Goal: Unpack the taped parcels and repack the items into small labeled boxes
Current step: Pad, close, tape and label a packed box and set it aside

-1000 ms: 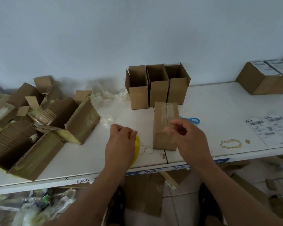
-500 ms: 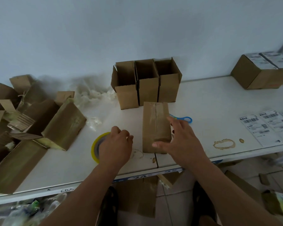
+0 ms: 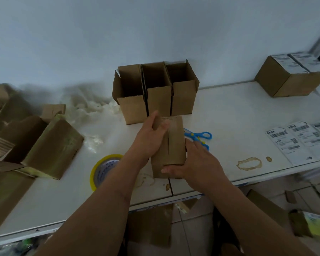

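1. A white table (image 3: 229,115) stands against a plain pale wall (image 3: 155,30); its top carries a brown ring stain (image 3: 249,163) near the front edge and a seam between two panels.
2. The closed small box (image 3: 174,143) stands near the table's front edge, in front of three open-topped boxes (image 3: 156,89) set side by side in a row by the wall.
3. The left hand (image 3: 150,139) grips the box's left side and far top corner, thumb curled over the top.
4. The right hand (image 3: 196,163) holds the near right side, thumb pressed along the front top edge and fingers wrapped round the right face.
5. A yellow tape roll (image 3: 98,169) lies flat on the table left of the box, partly under the left forearm.
6. Blue scissors (image 3: 199,135) lie just right of the box.
7. Torn-open parcels (image 3: 50,145) and pale stuffing (image 3: 92,109) crowd the left end.
8. Printed labels (image 3: 296,139) lie at the right, two labeled boxes (image 3: 292,78) behind them.
9. Cardboard scraps (image 3: 150,226) litter the tiled floor below.
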